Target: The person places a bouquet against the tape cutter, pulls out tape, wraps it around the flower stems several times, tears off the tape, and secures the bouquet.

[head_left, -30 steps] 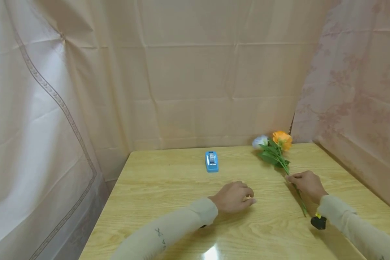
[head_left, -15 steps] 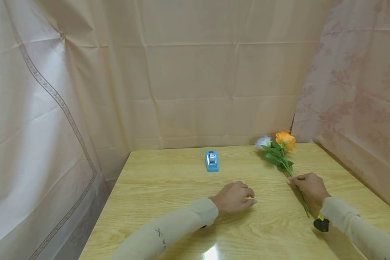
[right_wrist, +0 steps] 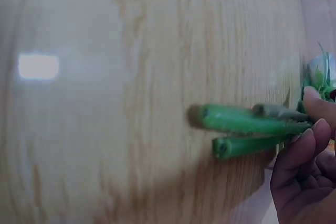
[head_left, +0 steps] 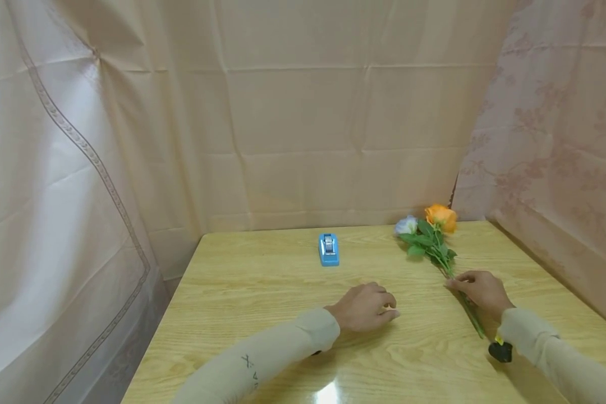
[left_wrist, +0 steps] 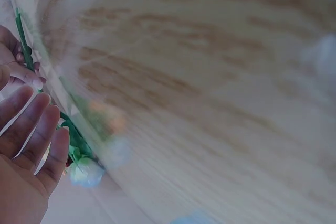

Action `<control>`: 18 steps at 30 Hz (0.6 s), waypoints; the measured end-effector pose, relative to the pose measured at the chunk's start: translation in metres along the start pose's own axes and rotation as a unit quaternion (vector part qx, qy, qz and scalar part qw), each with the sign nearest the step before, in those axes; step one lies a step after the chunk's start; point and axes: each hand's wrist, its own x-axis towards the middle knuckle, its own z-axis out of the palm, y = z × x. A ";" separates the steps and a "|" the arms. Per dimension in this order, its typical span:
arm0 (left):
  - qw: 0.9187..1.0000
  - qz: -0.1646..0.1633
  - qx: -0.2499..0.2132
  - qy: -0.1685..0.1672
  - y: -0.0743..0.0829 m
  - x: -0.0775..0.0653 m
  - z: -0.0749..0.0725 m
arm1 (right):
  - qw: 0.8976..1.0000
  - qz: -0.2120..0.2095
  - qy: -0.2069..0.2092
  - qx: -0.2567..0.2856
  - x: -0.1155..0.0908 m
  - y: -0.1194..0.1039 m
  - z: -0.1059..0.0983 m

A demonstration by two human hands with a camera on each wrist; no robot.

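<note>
My right hand (head_left: 483,293) pinches a small bunch of flowers by their green stems (right_wrist: 236,121) between thumb and fingers, at the right side of the table. An orange flower (head_left: 440,217) and a pale blue-white flower (head_left: 406,225) lie at the far end, with green leaves (head_left: 424,238) below the heads. Toward me the cut stem ends stick out past the hand; the right wrist view shows them side by side. My left hand (head_left: 365,307) stays low over the middle of the table, fingers loosely bent and holding nothing. In the left wrist view its fingers (left_wrist: 39,124) appear spread.
A blue tape dispenser (head_left: 329,250) stands near the back middle of the wooden table (head_left: 232,292). Behind hangs a beige cloth (head_left: 303,140), with patterned cloth along both sides. A black wrist camera (head_left: 500,351) hangs under the right sleeve.
The right hand has shifted slightly right and toward me with the flowers. The flower heads turned a little and the leaves spread differently. The left hand stayed in place.
</note>
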 end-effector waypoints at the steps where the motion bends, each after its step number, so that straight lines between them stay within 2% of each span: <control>1: 1.000 -0.001 0.000 0.000 0.000 0.000 0.000 | 1.000 -0.005 0.000 -0.001 0.000 0.000 0.000; 7: 1.000 -0.004 0.007 0.005 -0.003 -0.003 -0.001 | 0.999 -0.043 0.014 -0.026 0.002 -0.005 0.000; 12: 1.000 -0.008 0.012 0.010 -0.008 -0.006 -0.010 | 0.993 -0.073 0.060 -0.064 0.004 -0.009 -0.004; 15: 1.000 -0.013 0.010 0.011 -0.013 -0.008 -0.018 | 0.990 -0.095 0.082 -0.066 0.007 -0.014 -0.007; 18: 1.000 -0.023 0.016 0.012 -0.023 -0.012 -0.023 | 0.983 -0.137 0.099 -0.069 0.010 -0.020 -0.012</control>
